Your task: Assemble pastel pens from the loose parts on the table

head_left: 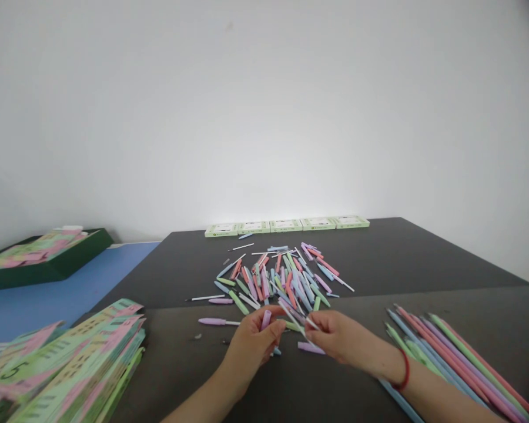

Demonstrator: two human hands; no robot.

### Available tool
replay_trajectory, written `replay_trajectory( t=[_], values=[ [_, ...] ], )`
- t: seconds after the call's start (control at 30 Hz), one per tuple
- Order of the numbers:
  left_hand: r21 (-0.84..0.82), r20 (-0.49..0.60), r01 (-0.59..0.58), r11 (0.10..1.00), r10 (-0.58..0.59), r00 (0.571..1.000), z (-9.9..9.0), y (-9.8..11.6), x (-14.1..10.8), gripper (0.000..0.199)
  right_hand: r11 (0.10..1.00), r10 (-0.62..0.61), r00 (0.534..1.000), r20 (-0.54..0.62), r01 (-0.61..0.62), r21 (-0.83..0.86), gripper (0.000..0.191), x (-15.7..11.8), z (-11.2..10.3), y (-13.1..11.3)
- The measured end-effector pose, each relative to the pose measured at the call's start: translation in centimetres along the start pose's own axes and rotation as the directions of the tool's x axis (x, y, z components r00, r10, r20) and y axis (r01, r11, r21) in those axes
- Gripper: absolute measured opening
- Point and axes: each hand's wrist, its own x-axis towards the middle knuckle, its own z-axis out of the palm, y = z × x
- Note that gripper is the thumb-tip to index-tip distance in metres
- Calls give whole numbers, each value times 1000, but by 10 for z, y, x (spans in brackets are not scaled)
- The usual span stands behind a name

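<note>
Short purple plastic pen tube (265, 320), pinched in the left hand (253, 338) over the flat black table (167, 364)
It looks light, stiff and a bit slippery, so its middle seems best to grab; the right hand (335, 336) pinches a thin white plastic stick (312, 324), and the hands are a little apart; I count one pinched tube, five flat green-and-white card boxes (286, 225), and too many colourful pen bits (291, 288) to count

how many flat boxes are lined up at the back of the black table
5, side by side near the far edge of the table: leftmost box, second box, middle box, fourth box, rightmost box
</note>
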Motion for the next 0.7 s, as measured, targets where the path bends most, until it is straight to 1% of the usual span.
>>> replay_trajectory(
  t=[0.07, 0.1, 0.13, 0.17, 0.2, 0.27, 0.33, 0.43, 0.5, 0.6, 0.63, 0.7],
  values=[
    [-4, -7, -9, 1000, 9, 1000, -1, 2, -1, 36, 994, -82, 996, 30, 79, 81, 14, -5, 9, -7],
    [7, -11, -16, 1000, 16, 1000, -2, 3, 0, 34, 988, -116, 993, 26, 112, 104, 15, -6, 12, -7],
    [22, -18, -22, 1000, 23, 1000, -3, 4, 0, 33, 986, -135, 991, 5, 134, 97, 16, -6, 12, -6],
    [35, -26, -26, 999, 27, 999, -4, 4, 2, 33, 990, -133, 991, -32, 134, 44, 17, -5, 11, -4],
    [47, -32, -25, 999, 26, 999, -6, 3, 3, 33, 993, -117, 990, -80, 114, -38, 19, -4, 8, 0],
    [78, -31, -8, 997, 10, 999, -8, 1, 6, 35, 974, -72, 979, -192, 27, -223, 22, -1, 1, 11],
    [140, 7, 28, 990, -29, 1000, -8, -3, 8, 36, 937, -26, 964, -266, -69, -343, 24, 2, -7, 22],
    [285, 89, 36, 958, -64, 994, -7, -12, 8, 33, 902, 10, 957, -290, -134, -410, 19, 7, -16, 31],
    [367, 146, -13, 930, -45, 988, -7, -17, 7, 31, 877, 12, 953, -303, -155, -455, 17, 15, -23, 31],
    [437, 191, -73, 897, -13, 981, -9, -22, 6, 30, 838, 37, 946, -323, -206, -506, 20, 37, -38, 31],
    [452, 192, -74, 889, -16, 981, -9, -23, 6, 29, 825, 61, 947, -316, -226, -518, 19, 47, -43, 32],
    [470, 194, -58, 881, -38, 980, -8, -24, 6, 28, 801, 104, 950, -293, -255, -542, 24, 66, -52, 35]
  ],
)
